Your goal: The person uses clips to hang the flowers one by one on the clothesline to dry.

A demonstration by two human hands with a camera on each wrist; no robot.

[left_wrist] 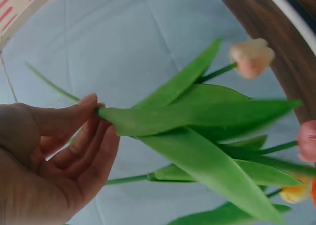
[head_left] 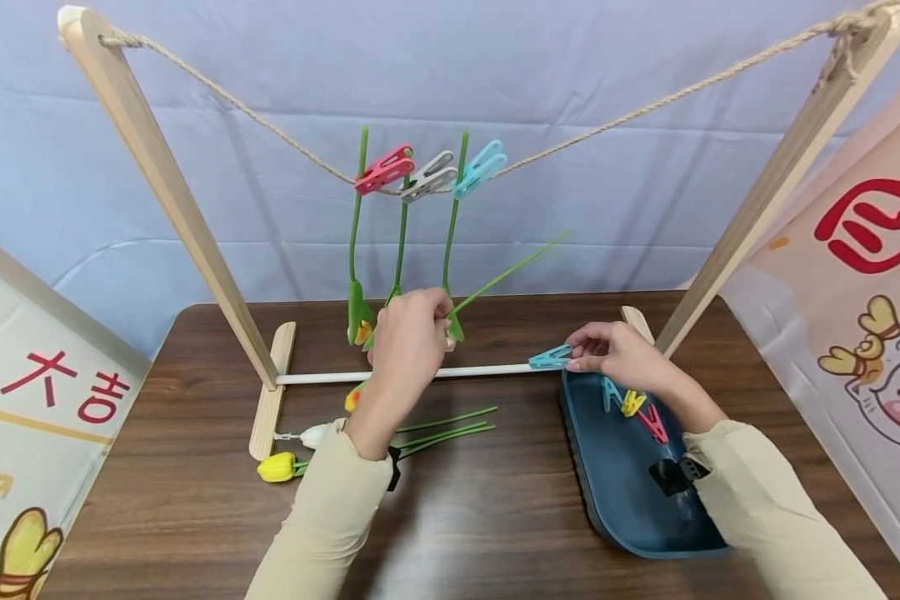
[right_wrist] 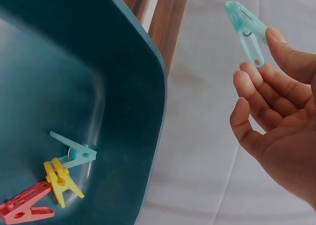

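My left hand [head_left: 412, 333] pinches the green stem [head_left: 508, 273] of an artificial tulip, just above its leaves [left_wrist: 197, 116] in the left wrist view. The bare stem slants up to the right; which bloom belongs to it I cannot tell. Between thumb and fingers, my right hand [head_left: 624, 357] holds a light blue clothespin [head_left: 550, 357] by its handles, over the tray's far edge. Three tulips hang head down from a sagging rope [head_left: 660, 103], held by a red clothespin [head_left: 385, 169], a grey clothespin [head_left: 429, 177] and another light blue clothespin [head_left: 480, 168].
A dark blue tray [head_left: 592, 500] holds blue, yellow [head_left: 633, 403] and red [head_left: 653, 423] clothespins. More tulips, one yellow [head_left: 277, 467], one white [head_left: 315, 436], lie on the table left. Wooden posts [head_left: 165, 192] carry the rope; a white rod [head_left: 487, 371] joins their feet.
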